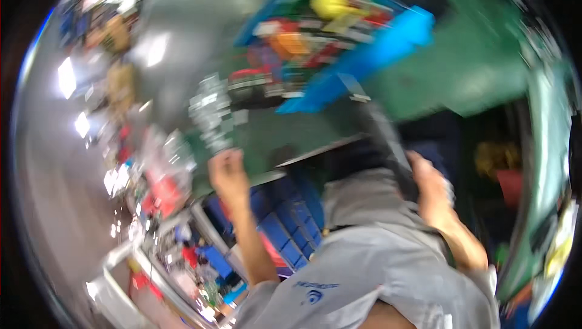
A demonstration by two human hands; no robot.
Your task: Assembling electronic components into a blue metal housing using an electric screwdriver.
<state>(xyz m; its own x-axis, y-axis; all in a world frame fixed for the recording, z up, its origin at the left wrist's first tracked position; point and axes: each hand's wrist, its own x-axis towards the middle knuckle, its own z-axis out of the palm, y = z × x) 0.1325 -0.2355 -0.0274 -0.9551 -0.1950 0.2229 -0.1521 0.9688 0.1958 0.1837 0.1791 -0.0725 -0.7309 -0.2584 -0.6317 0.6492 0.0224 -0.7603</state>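
Note:
My left hand (pixel 229 171) is raised at the table's near edge, its fingers pinched at the lower end of a shiny clear plastic piece (pixel 212 111). Motion smears that piece, so I cannot make out its exact kind. To the right, my right hand (pixel 429 186) is closed around a long dark tool (pixel 385 132) with a pale, thin far end. The tool points up and left, toward a blue tray (pixel 370 56). Heaped in the tray are mixed small parts in red, orange, yellow and black, too blurred to name.
The tray rests on a green tabletop (pixel 467 80). Blue drawers or bins (pixel 291 226) sit below its near edge. A clear bag with red contents (pixel 163 189) lies at the left, near a white-framed shelf (pixel 115 268) holding mixed goods. Clutter lines the left side.

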